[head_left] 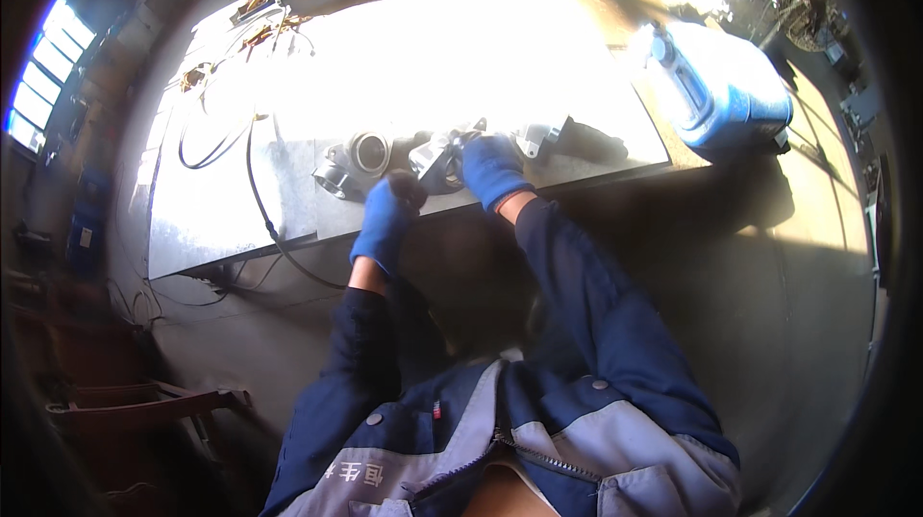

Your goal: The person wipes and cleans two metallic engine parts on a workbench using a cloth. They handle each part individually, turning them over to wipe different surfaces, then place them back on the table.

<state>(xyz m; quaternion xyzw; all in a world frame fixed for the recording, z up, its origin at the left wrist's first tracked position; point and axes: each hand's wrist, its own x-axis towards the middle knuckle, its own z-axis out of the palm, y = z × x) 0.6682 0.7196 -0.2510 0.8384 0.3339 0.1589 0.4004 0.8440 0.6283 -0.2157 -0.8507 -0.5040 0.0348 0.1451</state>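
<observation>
The silver, irregular metal casting (436,158) between the two hands lies at the near edge of the grey sheet-metal-topped counter (231,219), nearer its right near corner than its left. As far as it shows, its long axis slants from near left to far right. The right hand (492,169), in a blue knit glove, is the nearer: it covers the casting's right end and seems to touch it, though the glove hides whether its fingers are clamped there. The left hand (392,205), in a blue glove with dark fingertips, is over the near edge, just to the near left of the casting; its fingers look curled, but blur leaves their grip untold. Beyond the left hand sits a silver casting with a round, ring-shaped opening (348,160); right of the right hand lies a smaller silver metal piece (535,137).
</observation>
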